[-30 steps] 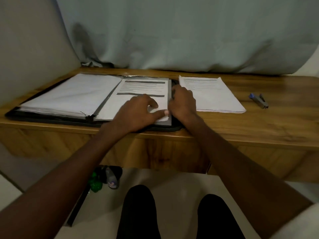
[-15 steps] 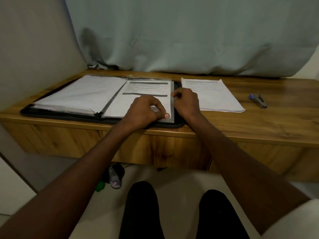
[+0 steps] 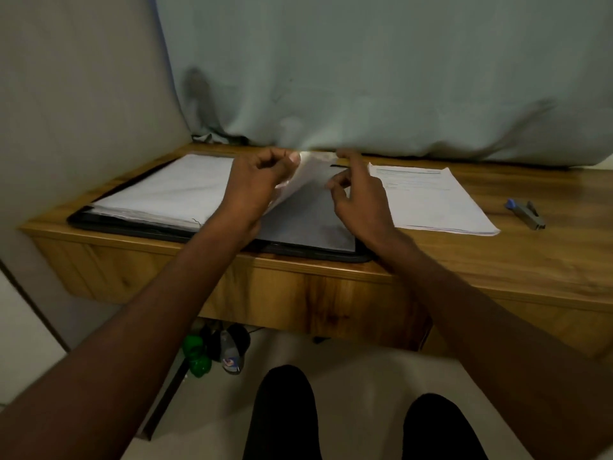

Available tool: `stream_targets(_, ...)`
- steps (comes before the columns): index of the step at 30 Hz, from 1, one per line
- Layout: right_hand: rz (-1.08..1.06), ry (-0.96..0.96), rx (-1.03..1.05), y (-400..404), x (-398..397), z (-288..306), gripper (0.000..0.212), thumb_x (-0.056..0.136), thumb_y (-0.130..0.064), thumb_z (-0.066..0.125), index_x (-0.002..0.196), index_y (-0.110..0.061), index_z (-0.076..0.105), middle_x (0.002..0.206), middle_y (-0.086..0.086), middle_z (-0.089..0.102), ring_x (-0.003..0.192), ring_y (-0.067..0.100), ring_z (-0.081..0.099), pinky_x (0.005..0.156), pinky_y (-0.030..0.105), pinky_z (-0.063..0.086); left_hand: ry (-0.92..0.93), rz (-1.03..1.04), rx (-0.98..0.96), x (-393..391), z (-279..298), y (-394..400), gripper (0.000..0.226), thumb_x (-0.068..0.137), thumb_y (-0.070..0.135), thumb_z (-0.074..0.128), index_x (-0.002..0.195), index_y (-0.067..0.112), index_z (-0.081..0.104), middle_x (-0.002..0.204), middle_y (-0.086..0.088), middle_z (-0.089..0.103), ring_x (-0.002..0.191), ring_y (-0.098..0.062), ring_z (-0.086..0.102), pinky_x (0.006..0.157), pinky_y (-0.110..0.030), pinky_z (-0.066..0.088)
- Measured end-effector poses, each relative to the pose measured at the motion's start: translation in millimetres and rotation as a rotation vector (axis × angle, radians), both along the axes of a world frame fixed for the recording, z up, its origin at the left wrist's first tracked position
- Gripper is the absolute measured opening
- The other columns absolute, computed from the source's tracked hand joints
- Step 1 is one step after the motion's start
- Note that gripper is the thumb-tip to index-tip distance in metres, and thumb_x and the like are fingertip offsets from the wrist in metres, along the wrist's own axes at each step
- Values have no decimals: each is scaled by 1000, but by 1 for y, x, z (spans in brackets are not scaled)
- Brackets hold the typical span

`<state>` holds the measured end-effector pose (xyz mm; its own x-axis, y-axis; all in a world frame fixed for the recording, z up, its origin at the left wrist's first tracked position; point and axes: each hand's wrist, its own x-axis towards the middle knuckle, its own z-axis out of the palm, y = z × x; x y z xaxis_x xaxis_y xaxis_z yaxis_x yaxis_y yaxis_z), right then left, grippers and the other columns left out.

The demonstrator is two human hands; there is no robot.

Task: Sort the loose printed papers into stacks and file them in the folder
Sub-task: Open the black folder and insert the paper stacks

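- From the head view, blurring around both hands and the lifted sheet (image 3: 306, 175), with its edges smearing into the curtain (image 3: 381, 78) behind.
- Hiding part of the folder (image 3: 139, 225) under the forearms; showing only its dark rim along the near desk (image 3: 497, 263) edge.
- Pinching the lifted sheet's top corner with the left hand (image 3: 257, 184), fingers curling round it, sheet tilting up off the folder's right half.
- Hovering just beside that sheet with the right hand (image 3: 360, 197), fingers loosely bent; cannot tell whether touching or gripping it.
- Counting two paper piles: one stack (image 3: 166, 190) lying in the folder's left half, one loose stack (image 3: 431, 200) lying on the desk right of the folder.
- Counting one stapler (image 3: 525, 214), blue-tipped, lying well right of the loose stack.
- Showing printed lines on the loose stack, too small and faint for reading.
- Glimpsing bottles (image 3: 212, 350) on the floor under the desk, green and clear, labels unreadable.
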<state>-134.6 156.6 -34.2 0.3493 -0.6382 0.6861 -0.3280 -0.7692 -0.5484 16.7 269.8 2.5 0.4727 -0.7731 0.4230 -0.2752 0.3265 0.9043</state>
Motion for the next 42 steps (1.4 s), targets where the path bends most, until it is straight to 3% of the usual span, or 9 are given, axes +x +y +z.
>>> stream_targets(4, 126, 196, 67, 9, 43, 22, 55, 99, -35, 65, 147, -22, 43, 128, 0, 66, 119, 16, 61, 97, 32, 48, 550, -9, -93, 34, 15, 5, 22, 96, 15, 62, 112, 10, 76, 110, -13, 76, 106, -35, 70, 93, -48, 59)
stream_targets(10, 358, 494, 36, 37, 146, 37, 69, 104, -44, 52, 162, -19, 24, 165, 5, 33, 147, 25, 37, 120, 38, 32, 939, 113, -408, 108, 30, 54, 25, 106, 14, 46, 95, 9, 67, 88, -7, 74, 79, -20, 69, 64, -33, 61)
stream_targets(14, 426, 589, 51, 52, 196, 28, 67, 106, -42, 48, 163, -18, 22, 168, 2, 26, 152, 20, 28, 124, 36, 23, 892, 274, -269, 154, 19, 85, 46, 103, 55, 49, 102, 12, 66, 85, -5, 75, 77, -21, 73, 73, -38, 62)
stream_targets(19, 435, 640, 57, 62, 231, 7, 59, 106, -47, 47, 157, -22, 36, 165, -1, 32, 152, 20, 28, 124, 45, 24, 721, 633, 11, 186, -1, 102, 8, 90, -6, 64, 84, -1, 61, 82, -16, 61, 67, -24, 62, 47, -30, 59)
stream_targets(24, 297, 647, 84, 67, 236, -3, 75, 99, -71, 38, 159, -27, 31, 168, -3, 25, 154, 20, 23, 123, 49, 17, 721, 627, 64, 200, -13, 103, 14, 90, -6, 71, 84, 1, 61, 101, -18, 67, 92, -30, 70, 59, -33, 64)
stream_targets(29, 282, 705, 54, 71, 238, -8, 78, 99, -75, 30, 161, -29, 24, 171, -2, 14, 157, 20, 12, 125, 50, 7, 630, 683, 93, 205, -22, 100, 12, 92, -5, 63, 84, 3, 60, 95, -15, 64, 85, -30, 69, 61, -31, 64)
stream_targets(33, 333, 675, 108, 71, 236, -4, 71, 99, -72, 34, 158, -31, 32, 169, -3, 24, 155, 20, 21, 125, 47, 13, 196, 908, 177, 207, -28, 97, 18, 90, 2, 60, 106, 6, 68, 106, -8, 65, 94, -28, 66, 84, -41, 61)
stream_targets(37, 519, 226, 527, 59, 228, 14, 48, 102, -46, 57, 144, -22, 57, 150, -1, 54, 135, 14, 50, 107, 26, 37, -526, 1095, 331, 202, -25, 92, 46, 88, 12, 66, 133, 12, 55, 134, -14, 47, 116, -34, 50, 93, -47, 46)
stream_targets(42, 328, 350, 300, 31, 230, 24, 40, 103, -37, 56, 142, -29, 57, 151, -2, 53, 140, 19, 47, 113, 33, 35, -872, 773, 647, 210, -27, 80, 42, 93, 31, 65, 134, 23, 61, 151, -7, 47, 137, -30, 45, 116, -55, 20)
